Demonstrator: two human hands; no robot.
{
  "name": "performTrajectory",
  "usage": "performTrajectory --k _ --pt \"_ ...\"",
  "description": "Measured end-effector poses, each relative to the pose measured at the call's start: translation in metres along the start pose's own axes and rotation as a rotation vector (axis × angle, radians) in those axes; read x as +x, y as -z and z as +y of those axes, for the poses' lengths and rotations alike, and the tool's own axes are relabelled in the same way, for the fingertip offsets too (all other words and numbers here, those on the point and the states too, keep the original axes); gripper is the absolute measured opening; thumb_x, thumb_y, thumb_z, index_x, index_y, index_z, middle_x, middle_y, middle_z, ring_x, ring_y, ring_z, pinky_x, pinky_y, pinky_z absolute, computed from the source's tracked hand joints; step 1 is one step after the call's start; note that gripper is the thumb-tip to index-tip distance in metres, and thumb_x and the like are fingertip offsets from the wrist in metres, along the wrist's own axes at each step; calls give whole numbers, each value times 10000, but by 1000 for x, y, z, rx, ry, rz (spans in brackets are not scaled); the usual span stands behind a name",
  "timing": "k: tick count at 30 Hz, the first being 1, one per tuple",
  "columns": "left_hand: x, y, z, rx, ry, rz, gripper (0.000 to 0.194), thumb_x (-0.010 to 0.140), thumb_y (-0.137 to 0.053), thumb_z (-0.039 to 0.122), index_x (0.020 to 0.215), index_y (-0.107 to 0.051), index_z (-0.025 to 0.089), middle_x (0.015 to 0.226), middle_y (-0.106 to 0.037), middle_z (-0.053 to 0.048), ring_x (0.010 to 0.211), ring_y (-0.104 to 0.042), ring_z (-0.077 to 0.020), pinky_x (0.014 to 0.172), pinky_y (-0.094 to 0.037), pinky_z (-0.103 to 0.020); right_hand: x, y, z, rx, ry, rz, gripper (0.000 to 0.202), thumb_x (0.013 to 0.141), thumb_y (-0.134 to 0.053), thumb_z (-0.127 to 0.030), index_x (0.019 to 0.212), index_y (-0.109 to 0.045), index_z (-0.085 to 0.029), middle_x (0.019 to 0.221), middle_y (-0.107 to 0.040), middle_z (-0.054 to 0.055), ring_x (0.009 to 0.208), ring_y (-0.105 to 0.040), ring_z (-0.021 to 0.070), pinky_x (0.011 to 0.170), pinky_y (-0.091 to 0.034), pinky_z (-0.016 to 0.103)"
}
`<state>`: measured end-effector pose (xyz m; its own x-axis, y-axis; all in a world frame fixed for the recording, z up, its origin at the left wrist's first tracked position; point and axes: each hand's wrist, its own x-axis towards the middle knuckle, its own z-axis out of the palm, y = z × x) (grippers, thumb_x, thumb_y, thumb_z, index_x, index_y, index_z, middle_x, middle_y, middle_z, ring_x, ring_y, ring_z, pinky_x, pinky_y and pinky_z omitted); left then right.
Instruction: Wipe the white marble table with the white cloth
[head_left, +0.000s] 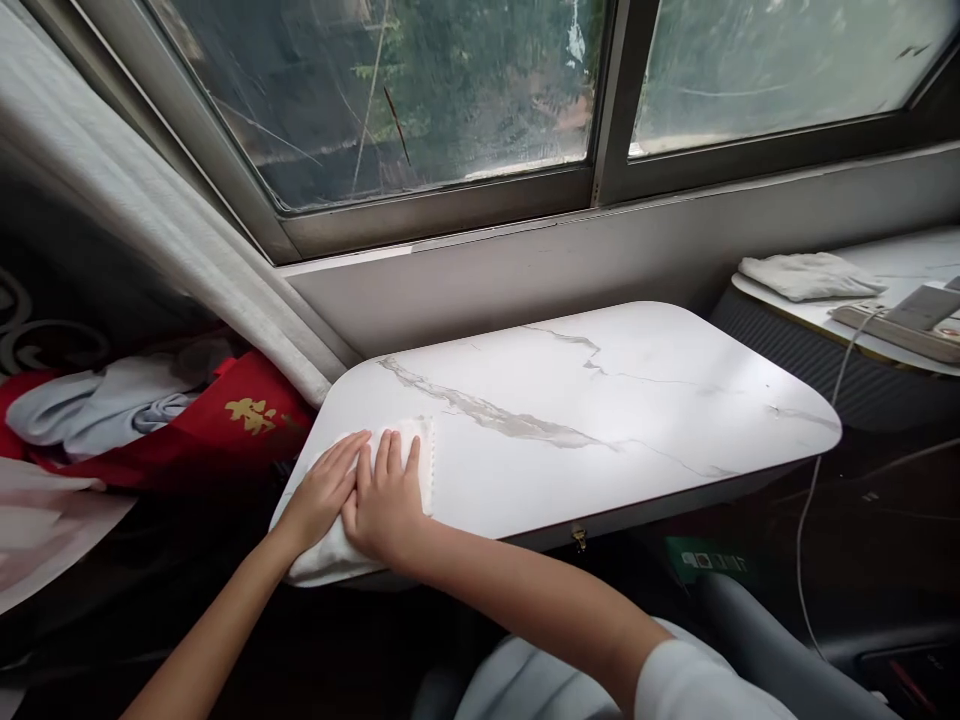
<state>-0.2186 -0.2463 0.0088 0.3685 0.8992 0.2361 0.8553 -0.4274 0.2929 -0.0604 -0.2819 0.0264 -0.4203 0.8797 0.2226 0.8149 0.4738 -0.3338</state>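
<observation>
A white cloth point(330, 562) lies at the left end of a white marble-patterned table point(510, 480), part of it reaching the front edge. Flat on top of the cloth rests my left hand point(321, 500), fingers stretched out and pointing up to the right. Beside it, touching it, my right hand point(386, 495) presses on the same cloth with its fingers slightly spread. Both palms cover the middle of the cloth, and its scalloped right edge shows past my right fingers.
Behind the table stand a wall and a sliding window point(450, 190), with a pale curtain point(172, 200) at left. A red bag point(255, 420) holds grey clothing. At right, a second table carries a folded cloth point(810, 275); a white cable point(806, 520) hangs down.
</observation>
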Motion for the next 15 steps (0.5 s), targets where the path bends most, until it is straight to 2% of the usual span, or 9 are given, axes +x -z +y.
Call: performTrajectory --k 4,8,12,15 --pt "-30 0 21 18 22 27 497 918 -253 351 1368 -415 216 1400 -475 -64 1303 -411 -238 1100 -320 -449 -30 4 -4 25 68 41 619 920 -328 -358 1410 -323 21 1459 -285 280 1375 -193 386 1086 -151 611" --pt "-40 1 29 19 33 17 501 910 -264 354 1369 -413 221 1407 -468 -59 1304 -411 -241 1098 -322 -446 -40 5 -4 29 109 64 621 921 -324 -363 1409 -323 21 1456 -296 273 1372 -204 384 1085 -172 606" --pt "-32 4 24 -5 64 9 501 904 -264 372 1342 -442 211 1387 -490 -57 1291 -424 -229 1101 -317 -427 -29 5 -5 19 101 9 636 910 -341 -358 1408 -316 36 1451 -295 286 1368 -200 402 1074 -153 632" --pt "-17 5 10 -20 108 32 509 892 -268 394 1316 -466 195 1376 -500 -64 1283 -430 -228 1104 -310 -416 -4 2 -3 29 99 -40 641 908 -344 -365 1417 -304 22 1461 -274 283 1375 -181 400 1067 -127 646"
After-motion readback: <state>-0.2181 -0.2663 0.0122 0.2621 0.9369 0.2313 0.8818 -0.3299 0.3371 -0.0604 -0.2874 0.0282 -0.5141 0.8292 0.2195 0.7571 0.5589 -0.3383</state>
